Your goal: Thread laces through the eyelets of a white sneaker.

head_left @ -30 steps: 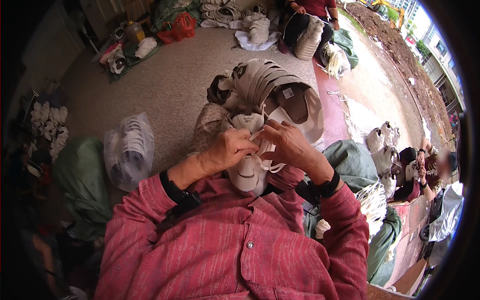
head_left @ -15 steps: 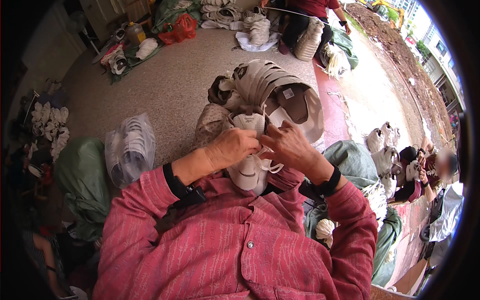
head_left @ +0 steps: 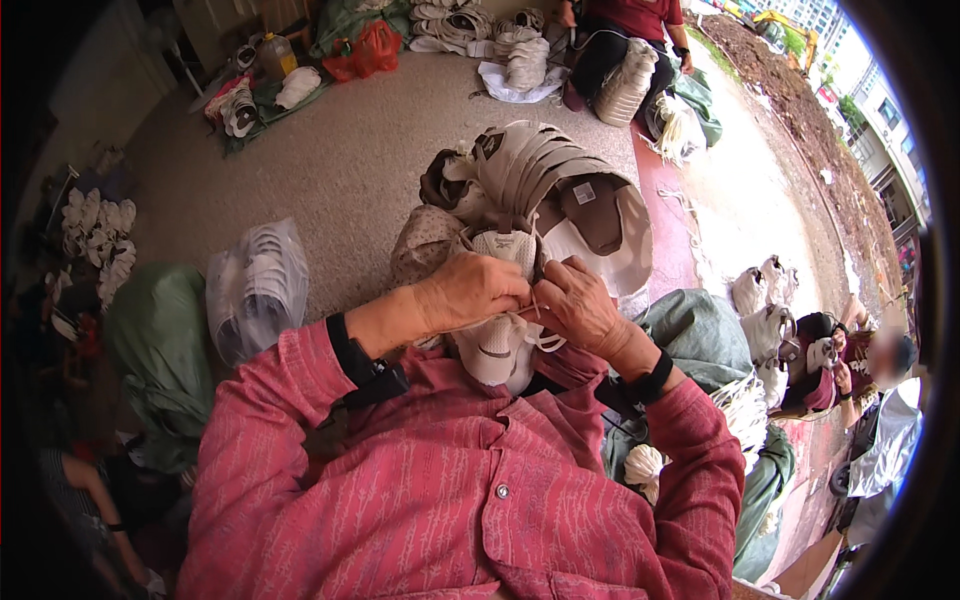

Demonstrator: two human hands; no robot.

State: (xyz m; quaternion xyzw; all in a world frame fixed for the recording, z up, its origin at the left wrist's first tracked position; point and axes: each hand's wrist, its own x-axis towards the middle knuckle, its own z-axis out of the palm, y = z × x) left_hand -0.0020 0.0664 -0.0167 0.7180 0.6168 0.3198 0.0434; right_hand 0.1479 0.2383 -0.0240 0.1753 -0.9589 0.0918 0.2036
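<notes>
A cream shoe upper (head_left: 488, 352) lies in my lap with its toe toward me and its light tongue (head_left: 505, 246) standing up behind my fingers. My left hand (head_left: 475, 290) is closed on the upper at the lacing area. Close against it, my right hand (head_left: 585, 308) has thumb and forefinger pinched, apparently on the white shoelace. A loop of that shoelace (head_left: 549, 341) hangs below the right fingers. The fingertips partly hide the eyelets. Just beyond sits a nested row of beige shoe uppers (head_left: 545, 165), its open end facing right, beside a speckled tan cloth (head_left: 420, 245).
A clear plastic bag of uppers (head_left: 258, 290) and a green sack (head_left: 160, 360) stand at left. At right are another green sack (head_left: 697, 335) and bundled white laces (head_left: 742, 410). Co-workers sit far ahead (head_left: 630, 60) and at right (head_left: 840, 360), among more uppers.
My right hand has come slightly nearer and turned, its fingers pinching close against the left ones. The left hand stays at the upper. The lace loop is now partly covered.
</notes>
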